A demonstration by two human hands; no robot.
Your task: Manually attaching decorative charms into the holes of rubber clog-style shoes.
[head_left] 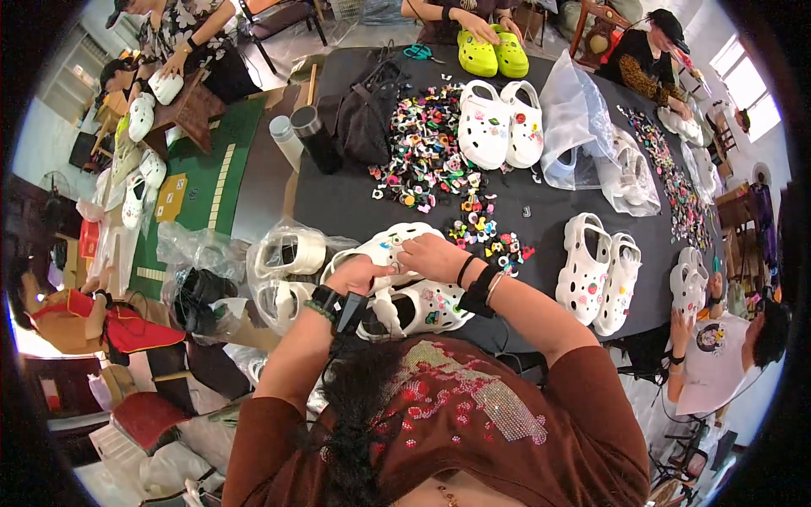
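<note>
Close to the table's near edge, my left hand point(358, 275) is closed around the side of a white clog point(380, 247) with round holes. The curled fingers of my right hand point(432, 257) press against the same clog's upper; anything pinched between them is hidden. Just below my hands lies a second white clog point(441, 302) with small colourful charms on its upper. Beyond my right hand a small cluster of loose charms point(487, 234) spreads over the black table point(422, 68).
A big heap of charms point(422, 156) lies farther off. Two decorated white clogs point(585, 270) stand to the right, others point(484, 127) beyond. Bagged white shoes point(291, 253) sit left. A dark tumbler point(314, 139) and black bag point(367, 118) stand far left. Co-workers handle clogs around the table.
</note>
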